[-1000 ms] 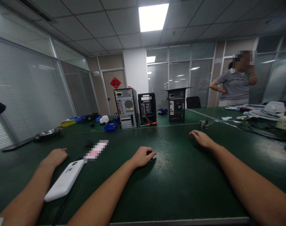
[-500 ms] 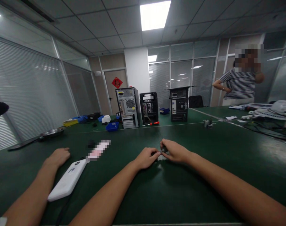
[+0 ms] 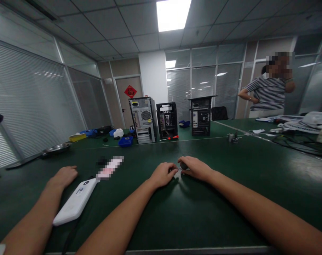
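Observation:
Over the green table (image 3: 203, 212), my left hand (image 3: 163, 174) is closed, thumb and fingers pinched together. What they pinch is too small to make out. My right hand (image 3: 196, 168) is just beside it, its fingers curled around a small dark grey, rounded part (image 3: 183, 165). A thin, shiny bit shows in the narrow gap between both hands, but its kind is unclear.
Another person's hand (image 3: 64, 176) rests at left by a white power bank (image 3: 77, 200). Computer cases (image 3: 143, 120) stand at the back, with a red-handled screwdriver (image 3: 173, 137) in front. Small metal parts (image 3: 233, 138) sit to the right. A person in a striped shirt (image 3: 268, 92) stands behind.
My hands have drawn slightly apart, and the small gap between the fingertips has widened. The view has shifted a little; the other person's hand at left stays put.

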`<state>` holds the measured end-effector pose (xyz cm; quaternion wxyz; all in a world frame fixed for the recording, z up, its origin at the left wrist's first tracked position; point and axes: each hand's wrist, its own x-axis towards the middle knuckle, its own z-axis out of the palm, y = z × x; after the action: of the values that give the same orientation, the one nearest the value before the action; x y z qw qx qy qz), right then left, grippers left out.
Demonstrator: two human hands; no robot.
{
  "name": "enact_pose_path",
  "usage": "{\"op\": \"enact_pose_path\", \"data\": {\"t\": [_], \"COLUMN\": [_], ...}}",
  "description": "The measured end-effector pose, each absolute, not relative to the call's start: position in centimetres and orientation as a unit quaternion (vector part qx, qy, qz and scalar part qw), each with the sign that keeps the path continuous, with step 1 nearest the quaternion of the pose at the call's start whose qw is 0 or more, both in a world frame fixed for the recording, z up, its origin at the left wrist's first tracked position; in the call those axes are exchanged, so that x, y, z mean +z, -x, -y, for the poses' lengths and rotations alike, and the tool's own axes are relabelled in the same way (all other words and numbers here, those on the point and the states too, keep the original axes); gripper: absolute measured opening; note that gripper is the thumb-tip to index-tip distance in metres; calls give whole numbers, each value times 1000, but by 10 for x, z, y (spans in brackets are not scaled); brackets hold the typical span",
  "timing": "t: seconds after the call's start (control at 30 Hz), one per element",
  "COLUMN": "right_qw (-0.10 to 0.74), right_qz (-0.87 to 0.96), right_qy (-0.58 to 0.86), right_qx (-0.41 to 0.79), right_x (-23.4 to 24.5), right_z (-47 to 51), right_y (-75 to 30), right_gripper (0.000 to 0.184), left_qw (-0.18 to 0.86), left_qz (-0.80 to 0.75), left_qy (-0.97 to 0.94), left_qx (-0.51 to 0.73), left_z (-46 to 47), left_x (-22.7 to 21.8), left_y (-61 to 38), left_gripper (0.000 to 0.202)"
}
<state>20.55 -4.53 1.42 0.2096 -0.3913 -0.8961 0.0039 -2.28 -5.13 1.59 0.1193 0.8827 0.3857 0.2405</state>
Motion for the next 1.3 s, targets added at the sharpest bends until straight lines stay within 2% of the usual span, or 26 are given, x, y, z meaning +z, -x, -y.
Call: {"op": "enact_pose_path", "data": {"t": [0.13, 0.23, 0.3, 0.43, 0.53, 0.63, 0.8, 1.03, 1.3], "right_qw": [287, 325, 310, 225, 187, 186, 198, 217, 262], "right_qz": [867, 856, 869, 915, 926, 921, 910, 840, 645], "right_qy": [406, 403, 384, 333, 322, 333, 344, 485, 718], "right_qx": [14, 11, 3, -32, -59, -83, -116, -113, -7], "right_x": [12, 16, 21, 27, 25, 22, 24, 17, -18], "right_z": [41, 47, 55, 68, 71, 69, 58, 14, -22], "right_y": [-214, -212, -208, -193, -185, -181, -191, -277, -402], "right_gripper": [30, 30, 29, 32, 22, 14, 15, 24, 32], "left_qw": [125, 127, 129, 124, 119, 118, 127, 149, 158], "left_qz": [-401, -400, -395, -384, -368, -366, -385, -378, -373], "left_qy": [-870, -867, -869, -879, -891, -894, -883, -881, -885], "left_qx": [258, 267, 270, 255, 237, 229, 235, 245, 229], "left_z": [48, 46, 47, 51, 53, 54, 55, 53, 52], "left_x": [16, 15, 14, 17, 19, 20, 21, 18, 15], "left_y": [26, 27, 27, 26, 25, 23, 22, 24, 23], "left_gripper": [23, 20, 20, 24, 25, 28, 41, 35, 35]}}
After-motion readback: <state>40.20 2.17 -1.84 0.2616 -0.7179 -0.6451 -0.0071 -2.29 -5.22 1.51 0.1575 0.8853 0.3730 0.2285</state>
